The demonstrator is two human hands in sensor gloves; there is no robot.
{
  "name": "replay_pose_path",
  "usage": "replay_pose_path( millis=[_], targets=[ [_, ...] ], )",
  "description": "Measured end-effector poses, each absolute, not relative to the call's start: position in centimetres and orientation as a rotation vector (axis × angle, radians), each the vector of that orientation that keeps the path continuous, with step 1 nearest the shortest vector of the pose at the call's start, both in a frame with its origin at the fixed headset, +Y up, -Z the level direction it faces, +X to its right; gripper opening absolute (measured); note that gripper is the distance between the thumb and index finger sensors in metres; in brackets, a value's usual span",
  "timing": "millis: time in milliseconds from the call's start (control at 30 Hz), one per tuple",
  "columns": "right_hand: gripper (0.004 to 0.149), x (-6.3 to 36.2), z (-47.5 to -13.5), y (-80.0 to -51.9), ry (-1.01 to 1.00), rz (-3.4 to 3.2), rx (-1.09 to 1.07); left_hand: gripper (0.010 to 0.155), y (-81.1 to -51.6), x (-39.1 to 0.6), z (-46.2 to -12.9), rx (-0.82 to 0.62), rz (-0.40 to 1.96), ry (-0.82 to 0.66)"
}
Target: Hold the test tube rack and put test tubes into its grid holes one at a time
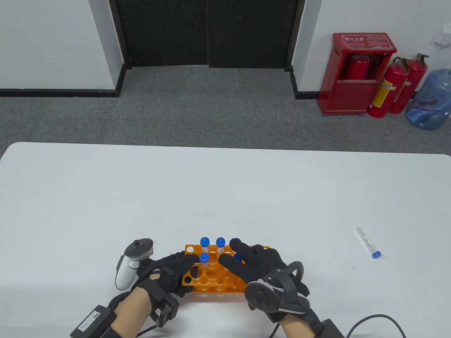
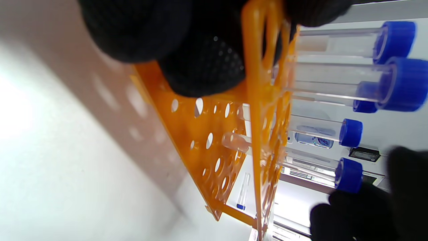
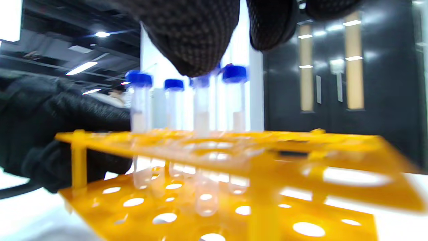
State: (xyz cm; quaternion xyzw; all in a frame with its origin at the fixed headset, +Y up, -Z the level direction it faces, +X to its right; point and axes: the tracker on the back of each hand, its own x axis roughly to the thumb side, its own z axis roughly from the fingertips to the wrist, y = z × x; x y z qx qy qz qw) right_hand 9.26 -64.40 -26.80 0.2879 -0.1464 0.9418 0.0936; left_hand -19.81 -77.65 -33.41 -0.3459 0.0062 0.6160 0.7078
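The orange test tube rack stands near the table's front edge. My left hand grips its left end, with fingers wrapped around the top plate. Several blue-capped tubes stand upright in the far holes and also show in the right wrist view. My right hand hovers over the rack's right part with its fingers spread above the caps. One fingertip is right at a cap. A cap shows between thumb and fingers. The hand lifts no tube.
One loose blue-capped tube lies on the white table to the right, well apart from the rack. It also shows small in the left wrist view. Cables trail at the front edge.
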Motion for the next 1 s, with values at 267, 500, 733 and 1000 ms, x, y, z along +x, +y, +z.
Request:
replay_pose_path(
  millis=[267,500,733,1000],
  targets=[
    [0.07,21.3,-30.9,-61.8,-0.459,2.658,-0.177,0.042,-77.2,-19.9,-33.3,-0.76,1.384,0.009],
    [0.069,31.4,-36.2,-66.5,-0.121,2.609,-0.882,0.042,-77.1,-20.0,-33.3,-0.758,1.388,0.007],
    [0.073,37.0,-37.6,-72.7,0.103,2.431,-1.173,0.042,-77.1,-20.0,-33.3,-0.756,1.388,0.007],
    [0.073,38.6,-38.4,-75.5,0.197,2.368,-1.229,0.042,-77.2,-20.1,-33.4,-0.758,1.385,0.017]
  ],
)
